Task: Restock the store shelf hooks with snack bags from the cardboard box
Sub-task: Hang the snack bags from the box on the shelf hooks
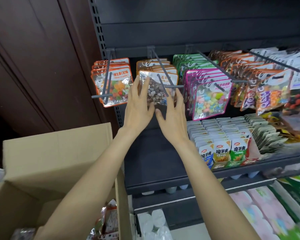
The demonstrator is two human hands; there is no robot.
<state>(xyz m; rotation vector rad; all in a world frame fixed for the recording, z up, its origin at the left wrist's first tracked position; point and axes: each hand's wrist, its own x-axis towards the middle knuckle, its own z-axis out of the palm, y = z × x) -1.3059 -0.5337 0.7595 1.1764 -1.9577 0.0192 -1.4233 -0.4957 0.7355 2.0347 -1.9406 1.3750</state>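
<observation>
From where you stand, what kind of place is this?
Most likely a small shop's snack aisle: dark metal hooks hung with clear candy bags, rows of small snack packets on the dark shelf, and a brown cardboard box of stock.

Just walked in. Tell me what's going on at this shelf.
A person is restocking hanging snack bags. Both hands, the left hand and the right hand, hold the front stone-candy bag on the second hook from the left; the hook already passes through the bag's hole. The neighbouring hooks carry full rows, including the orange-edged gummy bags and the pink-edged candy bags. The open cardboard box at lower left has more bags inside.
</observation>
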